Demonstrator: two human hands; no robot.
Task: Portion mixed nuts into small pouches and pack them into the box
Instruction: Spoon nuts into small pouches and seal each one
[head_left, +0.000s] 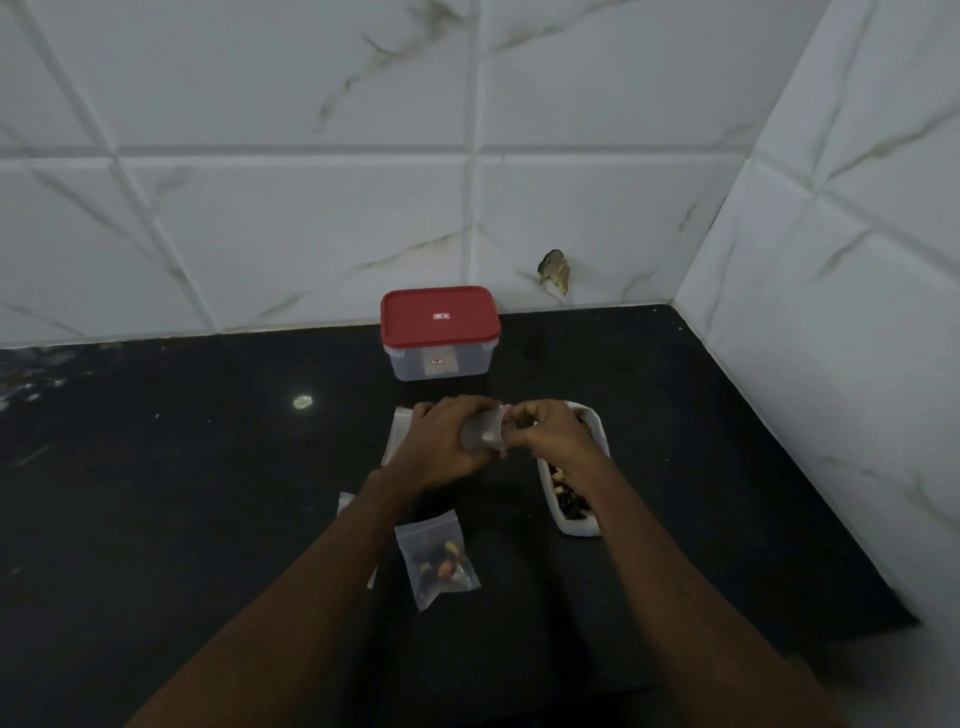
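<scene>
Gripping a small clear pouch (482, 432) above the black desk (208, 493), the left hand (441, 447) curls its fingers round the pouch's body. The right hand (550, 434) pinches at its open edge (whether it also holds nuts cannot be told). Under the right wrist lies a white tray (576, 530) of mixed nuts (569, 503). A filled pouch (439, 558) rests on the desk between the forearms. Flat empty pouches (401, 423) peek out beyond the left hand. The red-lidded plastic box (440, 332) stands closed near the tiled wall (260, 208).
</scene>
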